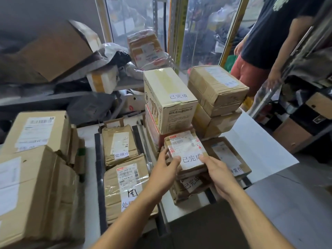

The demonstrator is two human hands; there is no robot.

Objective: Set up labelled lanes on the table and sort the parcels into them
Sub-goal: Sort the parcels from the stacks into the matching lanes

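A small flat cardboard parcel (pixel 186 150) with a white label reading 已完成 lies on top of a low stack (pixel 190 187) in the third lane. My left hand (pixel 164 169) grips its left edge and my right hand (pixel 217 173) grips its right front corner. Behind it stands a tall cream box (pixel 168 101) with the same label. Black tape strips (pixel 98 173) divide the white table (pixel 255 141) into lanes. The second lane holds two brown parcels (pixel 122 187) labelled 处理件. A flat parcel (pixel 226 155) labelled 异常件 lies at the right.
Large brown boxes (pixel 36 177) fill the left lane. Two stacked boxes (pixel 217 90) stand at the back right. A heap of parcels and bags (pixel 100 69) sits behind the table. A person (pixel 269 42) in a black shirt stands at the far right by glass doors.
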